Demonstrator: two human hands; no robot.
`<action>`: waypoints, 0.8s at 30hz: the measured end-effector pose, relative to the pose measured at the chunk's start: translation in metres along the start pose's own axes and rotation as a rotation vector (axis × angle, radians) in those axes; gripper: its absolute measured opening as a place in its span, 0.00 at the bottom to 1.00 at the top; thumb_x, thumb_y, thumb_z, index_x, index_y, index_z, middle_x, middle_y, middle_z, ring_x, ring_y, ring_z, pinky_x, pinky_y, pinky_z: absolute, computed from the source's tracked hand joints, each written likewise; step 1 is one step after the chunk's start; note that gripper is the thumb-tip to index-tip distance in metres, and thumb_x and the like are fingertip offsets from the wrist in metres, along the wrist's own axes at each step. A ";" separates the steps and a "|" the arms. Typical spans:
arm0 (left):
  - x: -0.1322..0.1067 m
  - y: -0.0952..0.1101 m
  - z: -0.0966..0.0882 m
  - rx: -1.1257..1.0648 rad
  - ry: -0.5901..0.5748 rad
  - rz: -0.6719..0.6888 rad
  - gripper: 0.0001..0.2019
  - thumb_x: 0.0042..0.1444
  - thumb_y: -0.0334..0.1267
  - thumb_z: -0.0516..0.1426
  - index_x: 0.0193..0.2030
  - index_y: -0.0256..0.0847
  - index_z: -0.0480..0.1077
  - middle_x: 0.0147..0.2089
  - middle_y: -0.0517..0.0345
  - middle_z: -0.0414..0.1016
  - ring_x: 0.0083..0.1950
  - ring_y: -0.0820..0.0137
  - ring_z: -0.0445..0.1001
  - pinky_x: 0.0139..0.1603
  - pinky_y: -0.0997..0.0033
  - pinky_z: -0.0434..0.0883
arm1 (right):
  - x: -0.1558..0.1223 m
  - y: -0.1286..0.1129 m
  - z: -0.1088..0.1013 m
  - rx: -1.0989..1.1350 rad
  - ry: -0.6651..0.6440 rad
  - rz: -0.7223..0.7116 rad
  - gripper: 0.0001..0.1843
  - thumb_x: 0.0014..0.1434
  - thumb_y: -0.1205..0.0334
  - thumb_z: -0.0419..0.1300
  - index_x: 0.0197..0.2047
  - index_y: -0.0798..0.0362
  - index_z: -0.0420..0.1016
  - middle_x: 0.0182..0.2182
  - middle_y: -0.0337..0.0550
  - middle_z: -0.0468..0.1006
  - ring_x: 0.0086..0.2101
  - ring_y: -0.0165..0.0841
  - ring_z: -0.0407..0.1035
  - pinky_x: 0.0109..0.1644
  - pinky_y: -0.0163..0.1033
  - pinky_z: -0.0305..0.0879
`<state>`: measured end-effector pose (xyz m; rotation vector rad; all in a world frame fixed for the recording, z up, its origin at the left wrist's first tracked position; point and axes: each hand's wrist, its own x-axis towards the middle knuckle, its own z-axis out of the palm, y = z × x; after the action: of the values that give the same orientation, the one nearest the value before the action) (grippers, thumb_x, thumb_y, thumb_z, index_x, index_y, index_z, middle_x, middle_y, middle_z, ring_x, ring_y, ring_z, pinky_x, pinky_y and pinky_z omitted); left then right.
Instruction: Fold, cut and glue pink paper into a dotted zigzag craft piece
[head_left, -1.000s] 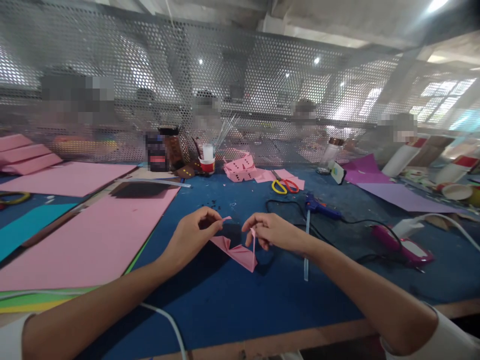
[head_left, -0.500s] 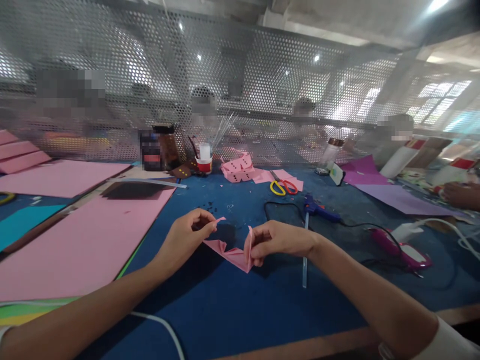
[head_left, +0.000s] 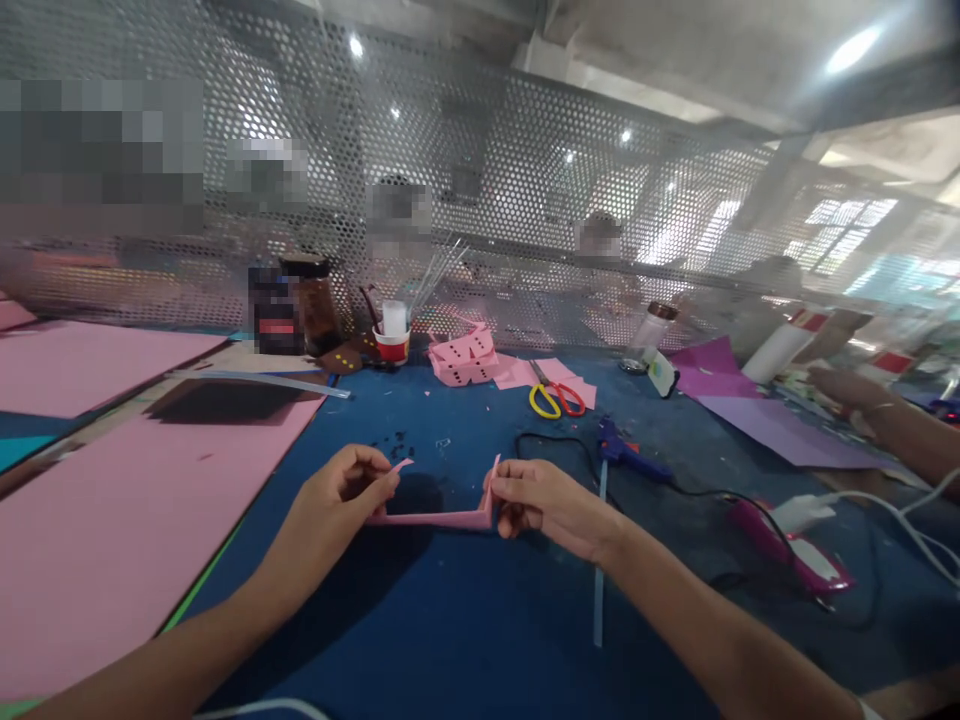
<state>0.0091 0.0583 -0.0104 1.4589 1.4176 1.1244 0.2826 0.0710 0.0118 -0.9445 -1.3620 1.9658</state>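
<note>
A folded strip of pink paper (head_left: 442, 519) stretches between my two hands, just above the blue tabletop. My left hand (head_left: 349, 490) pinches its left end, where a small tip sticks up past the thumb. At the other end my right hand (head_left: 529, 500) grips an upturned flap between thumb and fingers. The strip's middle runs nearly straight, with its ends bent upward. Behind the hands sit a pink paper piece with black dots (head_left: 463, 358) and scissors (head_left: 556, 398) with yellow and red handles.
Large pink sheets (head_left: 187, 500) cover the left side. To the right lie a blue glue gun (head_left: 630, 455) with a clear stick, a magenta power strip (head_left: 787, 550) and purple paper (head_left: 780, 430). A perforated metal screen (head_left: 510, 180) stands behind. Another person's hand (head_left: 847, 390) is at far right.
The pink paper strip, creased and sagging before, is now pulled straighter. My hands have spread slightly apart, the left one shifting left. The whole view has shifted a little. The other person's hand has moved inward.
</note>
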 end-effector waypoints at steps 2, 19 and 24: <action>0.000 -0.003 0.000 -0.006 0.020 -0.006 0.17 0.56 0.53 0.61 0.38 0.44 0.63 0.28 0.66 0.71 0.27 0.71 0.68 0.28 0.75 0.63 | 0.002 0.004 0.001 0.069 0.020 0.000 0.18 0.58 0.49 0.68 0.41 0.55 0.75 0.31 0.39 0.78 0.26 0.24 0.72 0.32 0.29 0.67; -0.008 0.006 0.002 -0.021 0.054 -0.036 0.15 0.57 0.49 0.61 0.32 0.44 0.61 0.26 0.67 0.65 0.28 0.71 0.66 0.29 0.74 0.60 | 0.004 0.014 0.013 0.093 0.225 -0.042 0.17 0.58 0.54 0.68 0.39 0.52 0.64 0.30 0.37 0.77 0.26 0.26 0.70 0.32 0.32 0.64; -0.010 0.012 0.001 -0.087 -0.008 -0.050 0.12 0.58 0.48 0.58 0.35 0.44 0.64 0.28 0.64 0.70 0.30 0.69 0.69 0.31 0.72 0.65 | 0.003 0.014 0.011 0.081 0.261 -0.079 0.15 0.59 0.54 0.67 0.41 0.50 0.66 0.30 0.35 0.75 0.25 0.24 0.67 0.30 0.30 0.60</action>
<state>0.0139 0.0481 0.0003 1.3583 1.3758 1.1339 0.2711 0.0624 0.0005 -1.0506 -1.1472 1.7547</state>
